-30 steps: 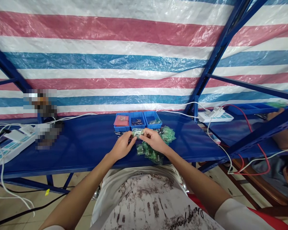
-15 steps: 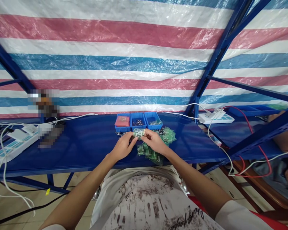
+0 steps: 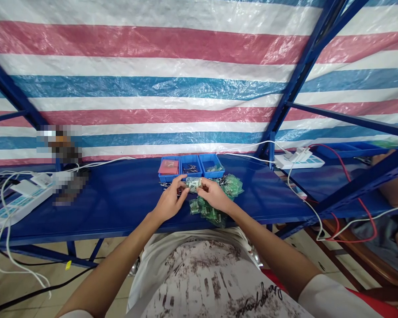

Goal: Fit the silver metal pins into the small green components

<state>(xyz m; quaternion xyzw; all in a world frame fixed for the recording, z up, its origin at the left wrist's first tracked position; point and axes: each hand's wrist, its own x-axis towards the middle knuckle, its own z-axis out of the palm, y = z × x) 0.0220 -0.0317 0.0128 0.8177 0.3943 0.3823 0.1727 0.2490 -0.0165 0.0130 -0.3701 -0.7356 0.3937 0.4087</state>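
Note:
A small clear plastic bag (image 3: 193, 183) with small parts inside is held up between both hands above the blue table. My right hand (image 3: 214, 194) pinches its right side between thumb and fingers. My left hand (image 3: 169, 201) has its thumb at the bag's lower left edge, the index finger raised and bent beside the bag's left side. Just below my right hand lies a pile of green-tinted small bags (image 3: 207, 211), with more green bags (image 3: 232, 185) to its right. Thin metal pieces (image 3: 166, 185) lie behind my left hand, partly hidden by it.
Three joined blue bins stand behind my hands: one with red packets (image 3: 169, 167), one with dark metal pieces (image 3: 190, 168), one with clear bags (image 3: 214, 168). White power strips (image 3: 298, 160) with cables lie on both sides. Another person's arm (image 3: 396, 190) is at far right.
My left index finger has lifted and spread away from the bag's left side, leaving more of the bag showing. My right hand keeps its grip.

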